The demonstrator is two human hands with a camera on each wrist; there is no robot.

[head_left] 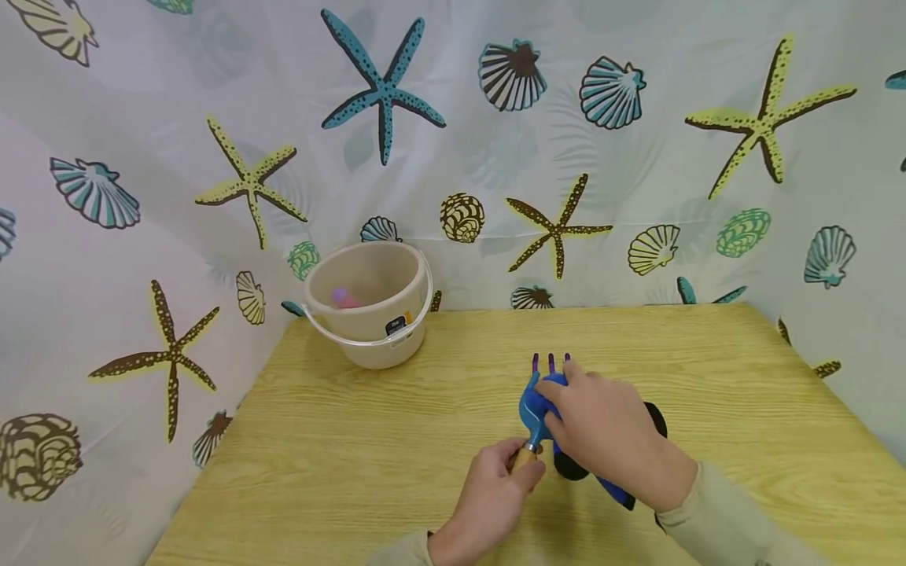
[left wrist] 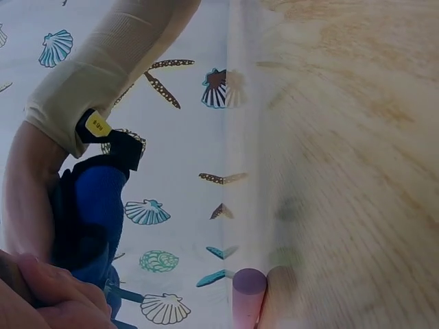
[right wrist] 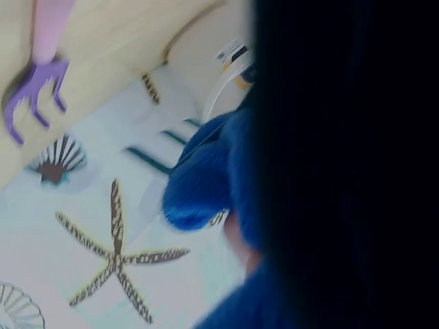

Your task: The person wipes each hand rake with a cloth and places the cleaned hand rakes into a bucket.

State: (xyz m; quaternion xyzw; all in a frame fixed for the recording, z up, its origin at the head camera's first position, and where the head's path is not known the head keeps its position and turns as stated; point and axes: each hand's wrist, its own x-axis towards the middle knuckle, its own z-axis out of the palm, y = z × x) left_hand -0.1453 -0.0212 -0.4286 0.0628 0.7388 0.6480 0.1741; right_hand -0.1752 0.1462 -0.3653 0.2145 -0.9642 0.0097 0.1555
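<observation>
My left hand [head_left: 488,495] grips the wooden handle [head_left: 524,459] of a small hand fork [head_left: 528,410] with a blue metal head. Over that head my right hand [head_left: 610,424] holds a fuzzy blue cloth [right wrist: 199,185] with black parts, pressed against the metal. Loose ends of the cloth hang below the right palm. In the right wrist view, the fork's dark tines [right wrist: 152,161] stick out past the cloth. Part of the fork's head is hidden by the cloth and fingers. A purple hand rake [right wrist: 48,86] with a pink handle lies on the table beyond the fork.
A cream bucket [head_left: 368,318] with a white handle stands at the back left of the wooden table [head_left: 340,440]. Something purple and pink [head_left: 344,297] shows inside it. A white curtain [head_left: 453,141] printed with shells and starfish rises behind the table and along both sides.
</observation>
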